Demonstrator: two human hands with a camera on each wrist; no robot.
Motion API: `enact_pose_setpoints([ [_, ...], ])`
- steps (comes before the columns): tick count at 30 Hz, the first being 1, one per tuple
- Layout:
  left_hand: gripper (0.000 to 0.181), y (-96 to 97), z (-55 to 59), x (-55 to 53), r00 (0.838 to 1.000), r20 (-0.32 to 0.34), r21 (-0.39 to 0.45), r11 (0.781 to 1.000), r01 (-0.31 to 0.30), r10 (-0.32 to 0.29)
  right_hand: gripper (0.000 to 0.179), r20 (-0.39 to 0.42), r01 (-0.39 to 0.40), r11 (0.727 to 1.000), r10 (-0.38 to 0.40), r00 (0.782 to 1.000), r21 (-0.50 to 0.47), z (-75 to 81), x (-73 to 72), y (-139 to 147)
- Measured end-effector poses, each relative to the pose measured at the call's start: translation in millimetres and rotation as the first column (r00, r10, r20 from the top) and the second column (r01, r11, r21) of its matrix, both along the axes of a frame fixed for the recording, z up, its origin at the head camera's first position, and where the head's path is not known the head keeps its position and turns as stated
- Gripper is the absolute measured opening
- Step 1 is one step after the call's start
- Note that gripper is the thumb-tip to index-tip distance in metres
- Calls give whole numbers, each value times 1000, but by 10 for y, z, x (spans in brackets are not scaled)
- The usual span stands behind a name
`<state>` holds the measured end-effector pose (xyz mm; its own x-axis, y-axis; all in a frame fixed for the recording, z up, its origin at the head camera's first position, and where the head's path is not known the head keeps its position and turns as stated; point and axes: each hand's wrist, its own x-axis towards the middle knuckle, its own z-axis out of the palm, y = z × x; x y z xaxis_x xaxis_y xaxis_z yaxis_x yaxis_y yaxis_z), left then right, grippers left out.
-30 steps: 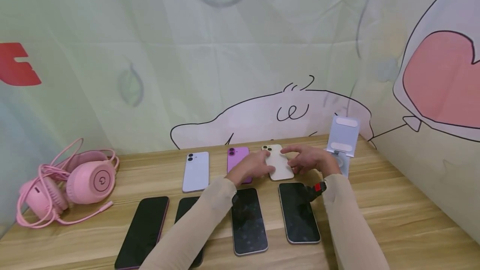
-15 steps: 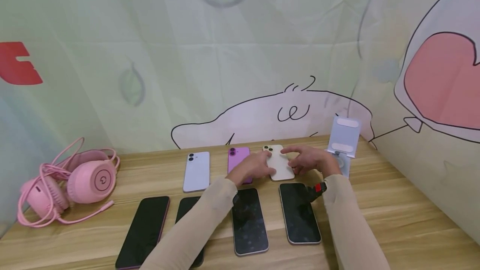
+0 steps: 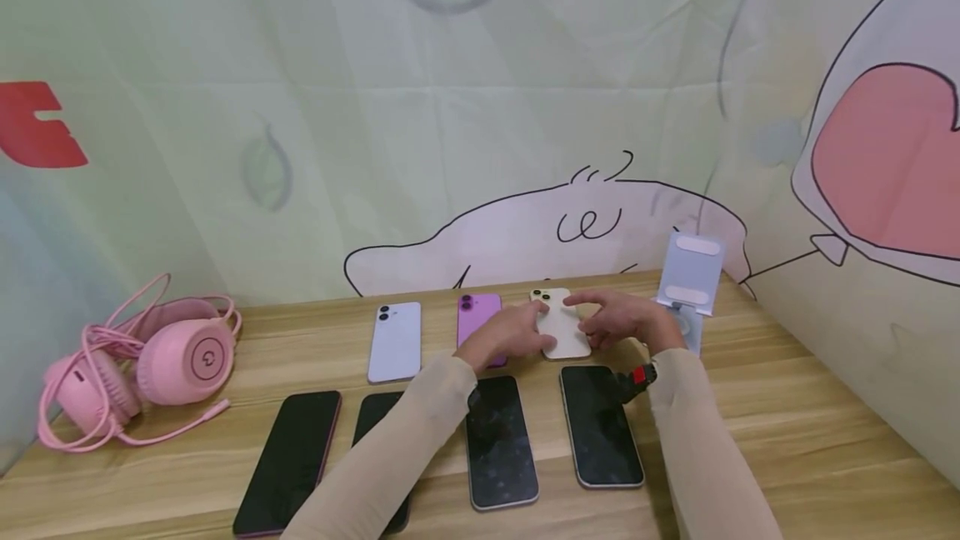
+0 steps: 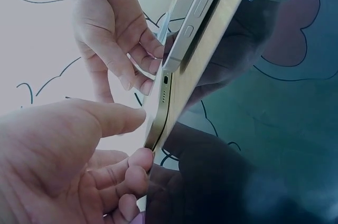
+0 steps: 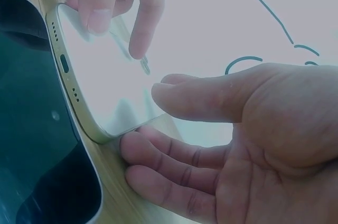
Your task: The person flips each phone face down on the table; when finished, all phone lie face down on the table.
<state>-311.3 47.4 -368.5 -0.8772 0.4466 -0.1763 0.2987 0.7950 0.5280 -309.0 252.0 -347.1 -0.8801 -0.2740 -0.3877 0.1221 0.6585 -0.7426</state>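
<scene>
Both hands are at a cream smartphone (image 3: 564,330) that lies back up at the rear of the table, with its two camera lenses at the upper left. My left hand (image 3: 517,333) touches its left side, thumb low and a finger near the lenses. At the right edge, my right hand (image 3: 622,319) has its index finger stretched toward the upper corner. The right wrist view shows the right thumb (image 5: 190,97) above the phone's back, other fingers relaxed beside the edge. A purple smartphone (image 3: 474,313) is partly hidden behind the left hand.
A pale blue smartphone (image 3: 395,344) lies further left. Several dark-screened phones (image 3: 502,448) form a front row under the forearms. A light blue folding phone stand (image 3: 690,269) stands at the right rear, a pink headset (image 3: 187,361) at the left. A printed cloth (image 3: 315,123) backs the table.
The head view has drifted slightly. The cream phone has shifted a touch to the right at its upper end; both hands stay at its sides.
</scene>
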Motion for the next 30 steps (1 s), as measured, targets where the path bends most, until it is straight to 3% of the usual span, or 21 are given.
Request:
enact_pose_setpoints([
  [7,63,-27,11,4,999,-17,38,998,47,-46,54,-9,20,1000,-20,1000,-16,23,18,18],
  [12,61,-79,42,-6,996,-7,96,992,88,-87,52,-64,20,1000,-20,998,0,66,22,-10],
  [19,56,-138,106,-18,988,17,149,977,151,-156,50,-81,16,1000,-18,997,-25,126,29,-33],
  [30,54,-194,129,-8,983,81,180,972,149,-166,47,-88,-33,999,33,996,-5,118,-2,-180],
])
